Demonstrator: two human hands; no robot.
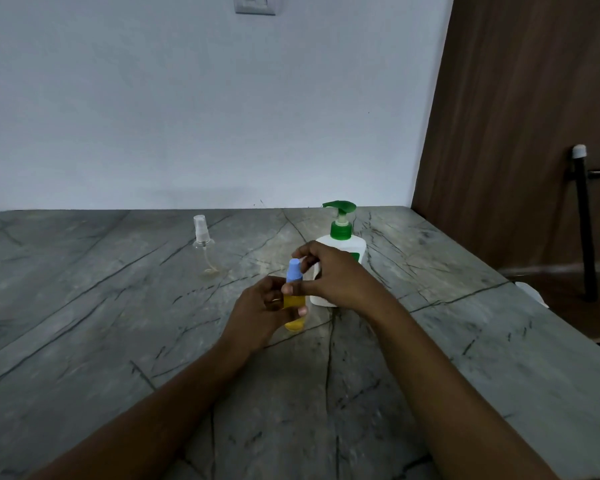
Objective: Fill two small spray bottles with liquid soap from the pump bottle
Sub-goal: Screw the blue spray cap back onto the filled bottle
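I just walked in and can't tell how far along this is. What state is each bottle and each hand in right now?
Yellow spray bottle: upright, yellow inside, blue cap on top.
Clear spray bottle: standing alone on the table, sprayer on, looks nearly empty.
Pump bottle: upright, green pump on, untouched.
Left hand: wrapped around the yellow bottle's body.
Right hand: fingers pinching the blue cap.

both forearms reach forward, left hand [257,306] curled in a grip, right hand [333,275] pinching with its fingers [297,255]
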